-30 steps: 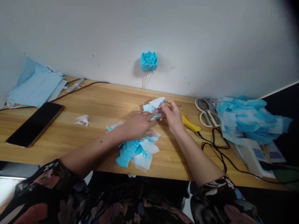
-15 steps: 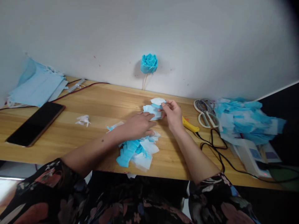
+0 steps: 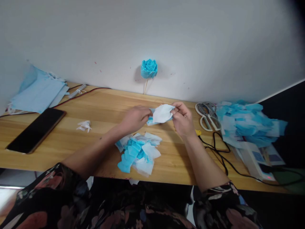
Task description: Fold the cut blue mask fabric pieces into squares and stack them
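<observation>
Both hands hold one small piece of white and blue fabric [image 3: 162,114] just above the wooden table [image 3: 100,108]. My left hand [image 3: 134,117] pinches its left end and my right hand [image 3: 182,119] pinches its right end, fingers closed. In front of the hands, near the table's front edge, lies a pile of cut blue and white fabric pieces [image 3: 138,152].
A blue fabric rose on a stick [image 3: 149,68] leans on the wall. Scissors [image 3: 206,115], black cables [image 3: 219,148], a heap of blue scraps [image 3: 247,122] and a box [image 3: 259,157] lie at the right. A phone [image 3: 35,129], folded blue masks [image 3: 39,93] and a white scrap [image 3: 84,125] lie at the left.
My left hand has lifted off the pile and taken the left end of the fabric piece. My right hand shifted slightly right, and the piece is now spread between both hands.
</observation>
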Motion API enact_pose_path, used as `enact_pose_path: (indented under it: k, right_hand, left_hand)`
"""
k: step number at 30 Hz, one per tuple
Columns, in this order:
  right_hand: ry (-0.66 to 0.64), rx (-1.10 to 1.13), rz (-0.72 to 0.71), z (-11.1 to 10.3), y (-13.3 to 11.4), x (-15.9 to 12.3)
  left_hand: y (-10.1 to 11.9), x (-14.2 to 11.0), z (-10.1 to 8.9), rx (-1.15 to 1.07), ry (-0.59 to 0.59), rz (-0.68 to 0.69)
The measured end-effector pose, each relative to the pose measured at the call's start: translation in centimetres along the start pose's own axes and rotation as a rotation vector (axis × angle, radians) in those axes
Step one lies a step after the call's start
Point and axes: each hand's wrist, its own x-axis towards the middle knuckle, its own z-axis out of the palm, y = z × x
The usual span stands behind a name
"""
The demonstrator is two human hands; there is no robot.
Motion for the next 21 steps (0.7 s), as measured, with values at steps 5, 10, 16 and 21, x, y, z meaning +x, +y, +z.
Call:
enact_pose_path:
  k: [5, 10, 16, 21]
  right_hand:
    - [-0.143, -0.036, 0.081, 0.2, 0.1, -0.7]
    - [-0.256, -0.033, 0.110, 0.8, -0.1, -1.0]
    - [-0.305, -0.048, 0.119, 1.0, 0.1, -1.0]
    - [-0.310, -0.082, 0.134, 1.1, 0.3, -1.1]
  left_hand:
    - [0.6, 0.0, -1.2, -0.308, 0.346, -0.187]
    - [2.1, -0.1, -2.0, -0.511, 0.252, -0.009]
    - [2.7, -0.2, -1.7, -0.496, 0.241, -0.087]
    - [2.6, -0.1, -1.6, -0.493, 0.254, -0.222]
